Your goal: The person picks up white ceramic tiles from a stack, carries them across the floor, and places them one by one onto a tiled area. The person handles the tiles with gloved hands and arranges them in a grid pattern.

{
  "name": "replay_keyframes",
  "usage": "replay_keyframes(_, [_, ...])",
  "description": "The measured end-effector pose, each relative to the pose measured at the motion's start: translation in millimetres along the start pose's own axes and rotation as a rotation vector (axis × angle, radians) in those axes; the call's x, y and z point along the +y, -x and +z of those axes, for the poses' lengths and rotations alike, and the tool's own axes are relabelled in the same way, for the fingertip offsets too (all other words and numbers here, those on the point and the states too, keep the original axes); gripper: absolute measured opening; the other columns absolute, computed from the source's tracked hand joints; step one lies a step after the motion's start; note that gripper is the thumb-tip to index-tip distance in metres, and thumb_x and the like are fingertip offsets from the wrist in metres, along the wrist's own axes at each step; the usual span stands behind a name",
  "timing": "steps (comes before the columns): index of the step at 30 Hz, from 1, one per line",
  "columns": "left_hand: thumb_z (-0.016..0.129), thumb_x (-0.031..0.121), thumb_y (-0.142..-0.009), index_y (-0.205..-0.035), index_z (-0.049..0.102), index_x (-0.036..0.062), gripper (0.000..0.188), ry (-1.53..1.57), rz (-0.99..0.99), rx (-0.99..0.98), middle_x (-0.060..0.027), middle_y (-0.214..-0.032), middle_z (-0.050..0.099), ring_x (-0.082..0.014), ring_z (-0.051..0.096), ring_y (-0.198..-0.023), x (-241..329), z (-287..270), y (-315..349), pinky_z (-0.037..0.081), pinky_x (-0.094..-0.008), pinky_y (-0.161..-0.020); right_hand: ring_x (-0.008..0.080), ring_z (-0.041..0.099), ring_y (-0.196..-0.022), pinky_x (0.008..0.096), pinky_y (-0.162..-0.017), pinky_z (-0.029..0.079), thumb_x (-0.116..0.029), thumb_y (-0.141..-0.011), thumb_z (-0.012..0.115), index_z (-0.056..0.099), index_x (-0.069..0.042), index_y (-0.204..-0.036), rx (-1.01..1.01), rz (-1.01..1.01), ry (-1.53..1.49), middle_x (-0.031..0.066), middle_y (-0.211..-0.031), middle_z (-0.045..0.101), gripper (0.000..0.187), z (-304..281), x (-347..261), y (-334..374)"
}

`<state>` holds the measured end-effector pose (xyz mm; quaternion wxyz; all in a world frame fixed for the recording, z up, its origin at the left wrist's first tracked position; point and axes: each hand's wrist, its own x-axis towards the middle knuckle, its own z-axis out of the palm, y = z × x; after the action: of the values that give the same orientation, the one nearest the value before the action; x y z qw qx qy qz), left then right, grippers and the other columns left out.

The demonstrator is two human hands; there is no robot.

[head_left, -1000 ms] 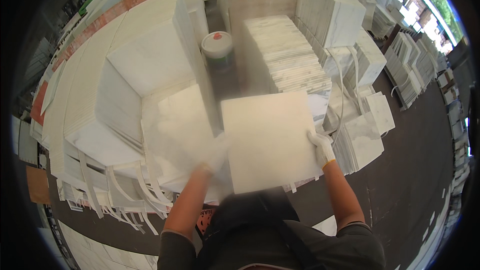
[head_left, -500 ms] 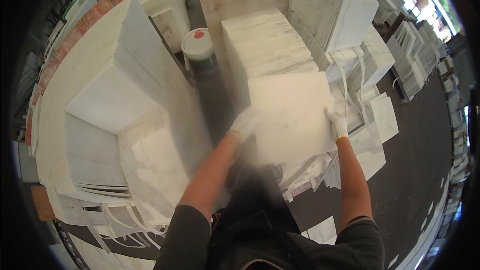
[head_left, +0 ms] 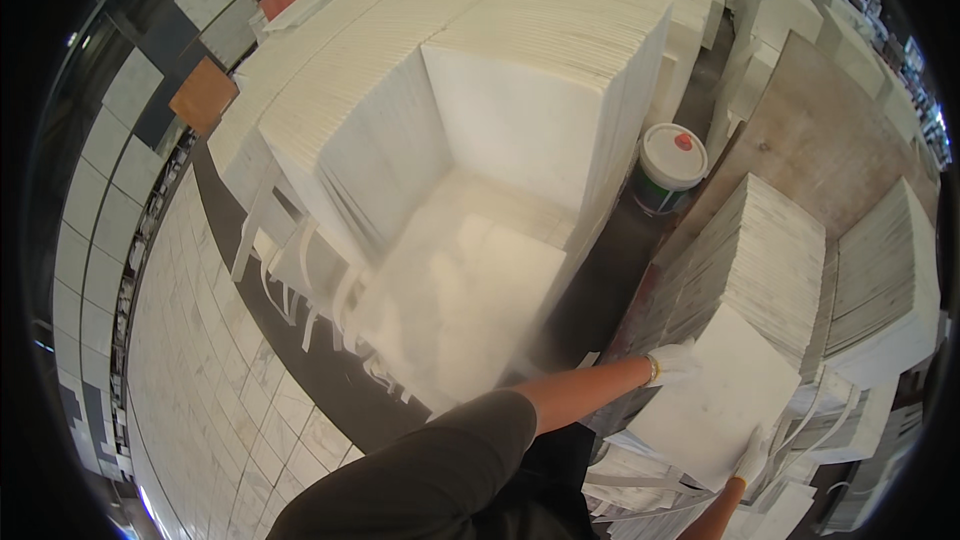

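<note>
Between my hands is a square white marble tile (head_left: 715, 395), at the lower right in front of a stack of upright tiles (head_left: 775, 265). My left hand (head_left: 678, 364), in a white glove, is closed on the tile's left edge; some of its fingers are hard to make out against the pale stone. On the opposite edge my right hand (head_left: 752, 455), gloved too, holds the tile, with its fingers along the side. Loose white straps (head_left: 815, 420) hang just right of that hand.
A large block of stacked tiles (head_left: 500, 20) wraps around a pale recess with flat slabs (head_left: 510, 270) left of me. A lidded white bucket (head_left: 673, 155) stands in the dark aisle. Behind the right stack leans a wooden board (head_left: 810, 140). Tiles (head_left: 230, 380) cover the floor at left.
My view has swung left, so the tile and both hands now appear lower and farther right. Both hands still hold the tile. More of the left stack and the tiled floor shows.
</note>
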<state>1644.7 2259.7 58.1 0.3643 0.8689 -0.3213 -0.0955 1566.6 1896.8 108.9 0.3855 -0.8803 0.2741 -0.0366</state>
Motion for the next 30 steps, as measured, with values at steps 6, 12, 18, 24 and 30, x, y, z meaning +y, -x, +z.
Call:
replay_keyframes(6, [0.052,0.037,-0.101,-0.143,0.054,0.0058,0.052,0.275,-0.227,-0.064,-0.0271,-0.120,0.067,-0.0412,0.068,-0.100,26,2,22,0.053,-0.0456,-0.093,0.0306,0.063,-0.113,0.0389,-0.100,0.047,-0.034,-0.094,0.068,0.060,0.006,-0.129,0.019,0.079,0.325,0.0195,-0.121,0.068,0.053,-44,-54,-11])
replay_keyframes(12, [0.055,0.043,-0.099,-0.143,0.055,0.0083,0.057,0.465,-0.049,0.035,-0.0255,-0.132,0.062,-0.0404,0.062,-0.117,87,-79,129,0.048,-0.0457,-0.102,0.0338,0.058,-0.128,0.0420,-0.110,0.042,-0.017,-0.092,0.067,0.058,0.002,-0.138,0.069,-0.610,0.328,0.0192,-0.136,0.063,0.051,1,-234,36])
replay_keyframes(18, [0.062,0.036,-0.098,-0.140,0.058,0.0039,0.053,0.269,-0.407,0.611,-0.0163,-0.136,0.065,-0.0348,0.060,-0.126,108,-180,310,0.045,-0.0454,-0.107,0.0308,0.057,-0.129,0.0402,-0.108,0.045,-0.018,-0.088,0.072,0.064,-0.012,-0.134,-0.054,-1.314,0.290,0.0115,-0.139,0.062,0.046,87,-476,157])
replay_keyframes(24, [0.068,0.020,-0.094,-0.134,0.062,0.0028,0.044,0.065,-0.663,0.886,-0.0151,-0.124,0.068,-0.0300,0.065,-0.114,107,-181,475,0.051,-0.0406,-0.097,0.0336,0.059,-0.126,0.0420,-0.105,0.049,-0.008,-0.090,0.059,0.065,-0.017,-0.132,-0.213,-1.513,0.318,0.0095,-0.138,0.064,0.043,179,-619,220])
replay_keyframes(30, [0.072,0.014,-0.092,-0.137,0.062,0.0019,0.048,0.249,-0.961,1.076,-0.0158,-0.131,0.068,-0.0256,0.067,-0.116,140,-136,584,0.052,-0.0363,-0.101,0.0356,0.065,-0.117,0.0499,-0.089,0.056,-0.009,-0.088,0.057,0.069,-0.016,-0.123,0.037,-1.577,0.687,0.0116,-0.129,0.067,0.038,262,-658,249])
